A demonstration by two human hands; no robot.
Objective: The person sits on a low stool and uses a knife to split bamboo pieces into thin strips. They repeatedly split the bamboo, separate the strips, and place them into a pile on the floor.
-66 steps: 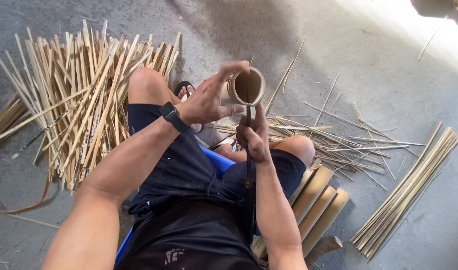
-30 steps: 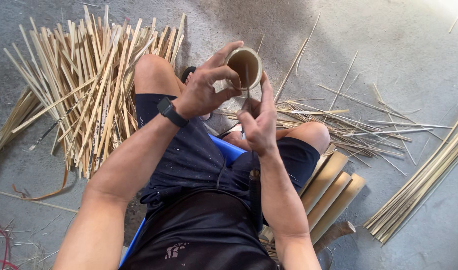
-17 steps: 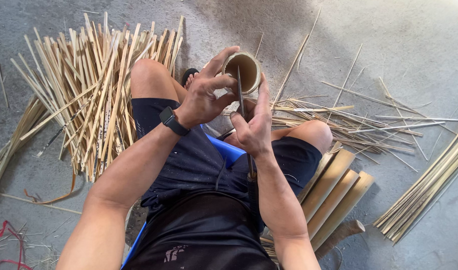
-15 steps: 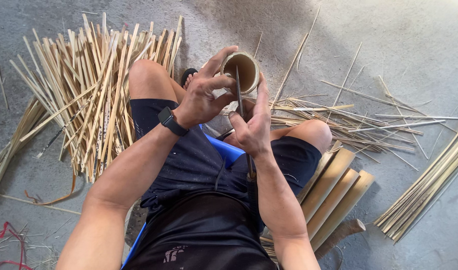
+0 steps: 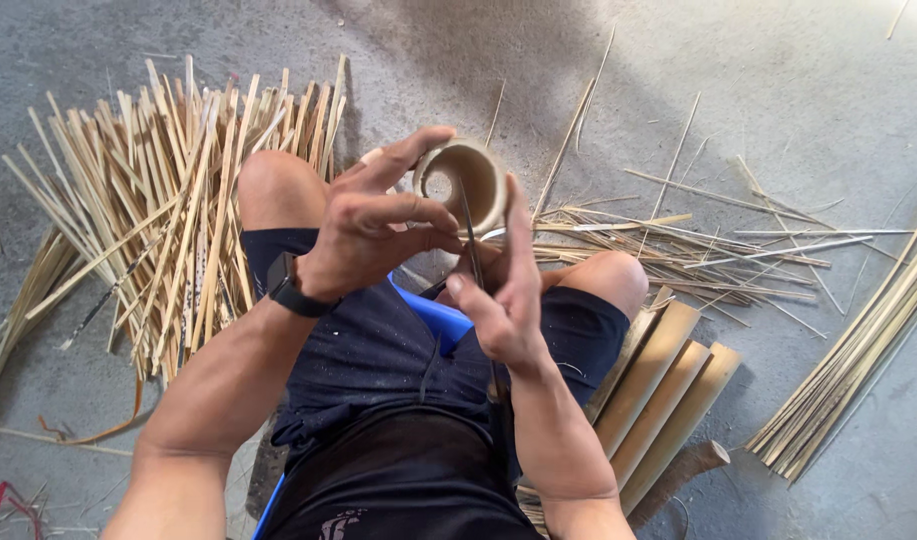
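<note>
Bamboo tube (image 5: 465,183) in left hand (image 5: 370,238)

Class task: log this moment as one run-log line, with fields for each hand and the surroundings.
left hand: grips bamboo tube | right hand: holds blade across tube's end | around: split strips left, bamboo slats right

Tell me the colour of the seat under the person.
Bright blue seat, seen between the thighs in the head view.

Single head-worn view — looking steeply down, close over lap, knees, concrete floor (image 5: 778,90)
</note>
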